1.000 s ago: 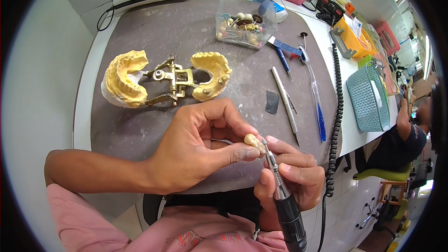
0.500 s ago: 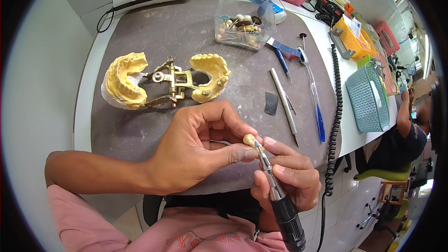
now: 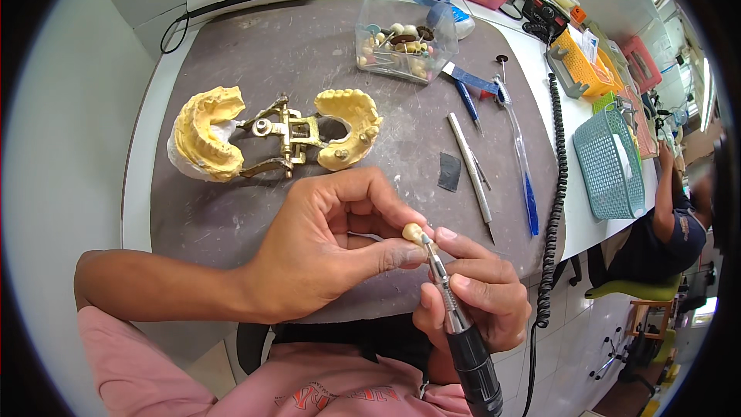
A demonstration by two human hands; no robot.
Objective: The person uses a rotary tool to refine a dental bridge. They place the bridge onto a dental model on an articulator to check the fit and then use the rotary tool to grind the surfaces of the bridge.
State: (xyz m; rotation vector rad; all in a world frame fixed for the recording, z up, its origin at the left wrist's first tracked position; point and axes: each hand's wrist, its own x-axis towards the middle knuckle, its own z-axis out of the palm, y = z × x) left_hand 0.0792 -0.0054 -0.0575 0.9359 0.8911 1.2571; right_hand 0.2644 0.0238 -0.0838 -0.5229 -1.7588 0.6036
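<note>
Between thumb and fingers, my left hand (image 3: pixel 340 239) pinches a small cream dental crown (image 3: pixel 413 232). A black and silver rotary handpiece (image 3: pixel 465 340) is gripped like a pen in my right hand (image 3: pixel 486 293). Its pale pointed bit (image 3: pixel 425 239) touches, or nearly touches, the crown's near side; the exact contact is too small to tell. My hands meet at the fingertips over the mat. Beyond my left hand lies a brass articulator (image 3: pixel 289 135), opened out flat, with a yellow dental cast (image 3: pixel 204 135) on its left and a smaller yellow cast (image 3: pixel 351 131) on its right.
Behind the casts sits a clear plastic box (image 3: pixel 405 42) of burs and small parts. A silver pen-like tool (image 3: pixel 471 170), a dark square (image 3: pixel 449 171) and a blue-handled brush (image 3: pixel 525 177) lie rightward, near a coiled black cord (image 3: pixel 556 208). Beyond are a teal basket (image 3: pixel 610 162) and a seated person (image 3: pixel 671 224).
The handpiece's rear end has shifted slightly left, while its bit stays at the crown. My left hand looks unmoved. The seated person's arm has moved.
</note>
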